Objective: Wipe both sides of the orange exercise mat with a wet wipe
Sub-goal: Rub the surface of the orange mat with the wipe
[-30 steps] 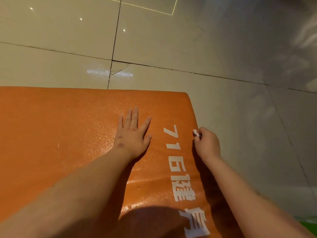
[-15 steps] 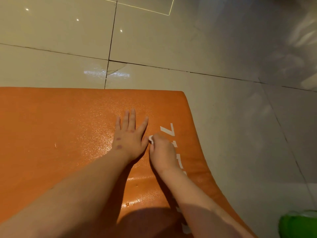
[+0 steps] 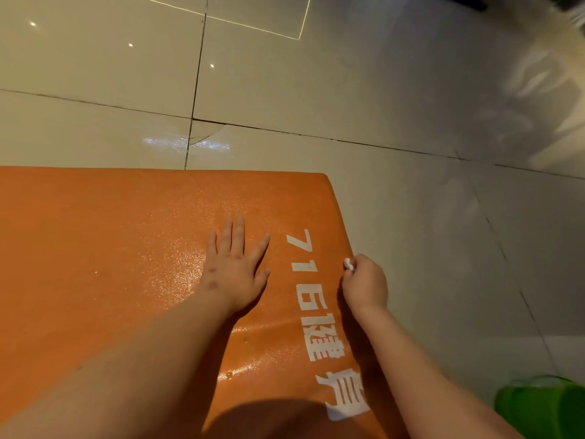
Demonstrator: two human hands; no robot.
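Note:
The orange exercise mat (image 3: 110,248) lies flat on the tiled floor, with white printed characters running along its right edge. My left hand (image 3: 234,267) rests flat on it with fingers spread, just left of the print. My right hand (image 3: 364,283) sits at the mat's right edge, fingers curled round a small wadded white wet wipe (image 3: 348,263) that peeks out at the knuckles. Parts of the mat surface around my left hand glisten wet.
Glossy beige floor tiles (image 3: 411,201) with dark grout lines surround the mat at the back and right. A green object (image 3: 544,407) sits on the floor at the bottom right corner, partly cut off.
My right hand with the wipe has swept from beside my left thumb back to the mat's right edge, uncovering the white print. My left hand has stayed in place.

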